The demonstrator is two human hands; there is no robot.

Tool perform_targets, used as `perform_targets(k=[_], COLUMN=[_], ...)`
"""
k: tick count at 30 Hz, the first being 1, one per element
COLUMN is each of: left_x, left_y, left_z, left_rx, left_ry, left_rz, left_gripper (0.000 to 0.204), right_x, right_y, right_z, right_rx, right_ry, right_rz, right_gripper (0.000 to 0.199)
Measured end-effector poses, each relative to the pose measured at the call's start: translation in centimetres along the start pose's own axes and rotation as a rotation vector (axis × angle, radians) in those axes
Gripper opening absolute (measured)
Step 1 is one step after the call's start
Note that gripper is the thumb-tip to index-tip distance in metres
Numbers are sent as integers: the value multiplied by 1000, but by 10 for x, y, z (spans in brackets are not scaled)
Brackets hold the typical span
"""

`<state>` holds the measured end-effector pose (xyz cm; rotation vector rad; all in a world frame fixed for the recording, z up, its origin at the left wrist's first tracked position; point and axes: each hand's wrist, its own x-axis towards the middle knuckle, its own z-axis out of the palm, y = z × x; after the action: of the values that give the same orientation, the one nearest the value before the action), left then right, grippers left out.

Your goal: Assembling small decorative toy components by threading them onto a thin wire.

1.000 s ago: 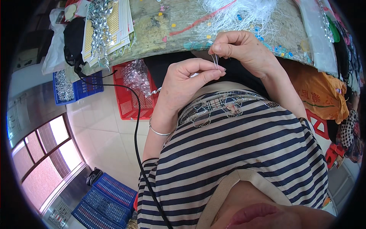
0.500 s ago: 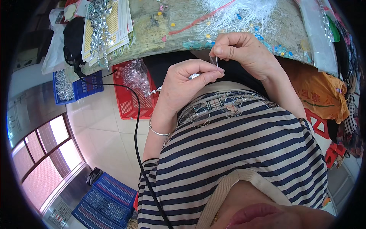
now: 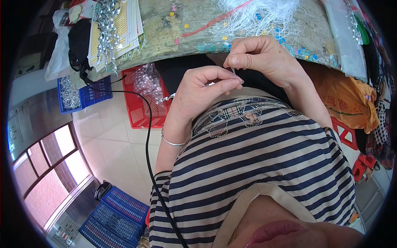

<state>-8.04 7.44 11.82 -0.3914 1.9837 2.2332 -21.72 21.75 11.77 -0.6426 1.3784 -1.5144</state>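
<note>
Just past my lap, close to the table's front edge, my two hands nearly meet. Thumb and forefinger of my left hand are pinched on a thin white thread. Its other end runs up into the pinched fingertips of my right hand, slightly higher and to the right. Something small and shiny shows inside my left hand, mostly covered by the fingers. A silvery strand pokes out beside the left wrist and trails toward the red basket.
The worn table carries a heap of white threads, scattered coloured sequins, cards and silver strands. A black cable crosses at my left. Blue baskets stand lower left; an orange bag hangs right.
My right hand has moved slightly down and left, toward my left hand, so the stretch of thread between them is shorter. My left hand has barely moved.
</note>
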Motion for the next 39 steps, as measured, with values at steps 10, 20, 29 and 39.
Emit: perform_targets(k=[10,20,29,39], left_x=[2,12,9,9], left_y=[-3,-2,3,1], left_z=[-2,4,8,5], left_rx=[-76,-245,-290,-382], left_ry=[-25,229,321,287], left_rz=[-12,147,136,145], left_gripper=[11,17,14,15], right_x=[1,-3,-3,-11], right_y=[4,-7,-2,-1], right_z=[2,11,5,3], right_rx=[-82,-260,-222,-133], right_ry=[-9,196,231,142], right_rz=[-109,-214,-222,-166], right_gripper=[16,12,17,22])
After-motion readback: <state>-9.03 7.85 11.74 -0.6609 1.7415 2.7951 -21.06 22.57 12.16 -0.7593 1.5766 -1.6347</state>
